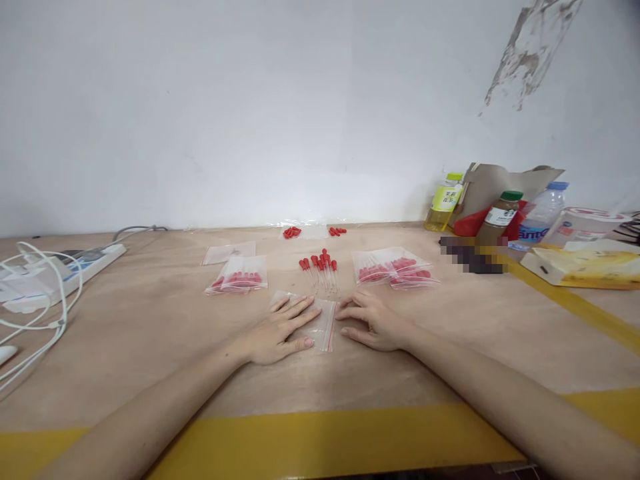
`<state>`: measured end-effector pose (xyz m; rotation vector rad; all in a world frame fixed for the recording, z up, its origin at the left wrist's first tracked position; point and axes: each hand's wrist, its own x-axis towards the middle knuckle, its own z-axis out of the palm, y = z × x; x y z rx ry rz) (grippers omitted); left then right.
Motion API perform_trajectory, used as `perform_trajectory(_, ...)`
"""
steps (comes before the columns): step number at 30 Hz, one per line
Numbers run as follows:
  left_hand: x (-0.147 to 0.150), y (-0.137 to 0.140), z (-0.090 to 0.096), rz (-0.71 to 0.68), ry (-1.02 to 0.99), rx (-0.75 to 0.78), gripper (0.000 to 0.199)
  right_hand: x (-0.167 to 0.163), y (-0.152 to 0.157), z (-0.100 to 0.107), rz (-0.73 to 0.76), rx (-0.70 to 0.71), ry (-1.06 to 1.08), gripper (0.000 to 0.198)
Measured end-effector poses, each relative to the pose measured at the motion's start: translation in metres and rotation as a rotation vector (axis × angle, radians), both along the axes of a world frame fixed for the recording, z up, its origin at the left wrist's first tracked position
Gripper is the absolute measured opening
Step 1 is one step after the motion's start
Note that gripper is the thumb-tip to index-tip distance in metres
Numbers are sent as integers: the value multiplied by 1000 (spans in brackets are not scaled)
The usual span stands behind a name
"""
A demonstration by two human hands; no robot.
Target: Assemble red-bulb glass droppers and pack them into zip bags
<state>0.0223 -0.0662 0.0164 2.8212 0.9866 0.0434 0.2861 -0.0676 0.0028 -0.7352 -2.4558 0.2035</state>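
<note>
Under my left hand (281,331) lies a clear zip bag (321,325), flat on the table with its red-striped seal to the right. The left fingers are spread over it. My right hand (373,321) rests beside the seal, fingers apart and slightly bent, holding nothing; whether its tips touch the bag I cannot tell. Just beyond stands out a loose group of droppers (323,263) with red bulbs and thin clear tubes. Filled zip bags of red-bulbed droppers lie on the left (243,275) and on the right (395,268).
A flat zip bag (227,253) and loose red bulbs (291,233) lie toward the wall. White cables (63,293) and a power strip (103,263) occupy the left. At right are a tea bottle (444,203), a green-capped bottle (500,217), a paper bag (515,179) and a yellow packet (585,267).
</note>
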Motion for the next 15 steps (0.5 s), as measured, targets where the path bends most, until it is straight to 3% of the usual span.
perform_trajectory(5, 6, -5, 0, 71, -37, -7, 60, -5, -6, 4, 151, -17, -64, 41)
perform_trajectory(11, 8, -7, -4, 94, -108, 13, 67, -11, -10, 5, 194, 55, -131, 51)
perform_trajectory(15, 8, -7, -5, 85, -128, 19, 70, -12, -12, 9, 236, 20, -204, 60)
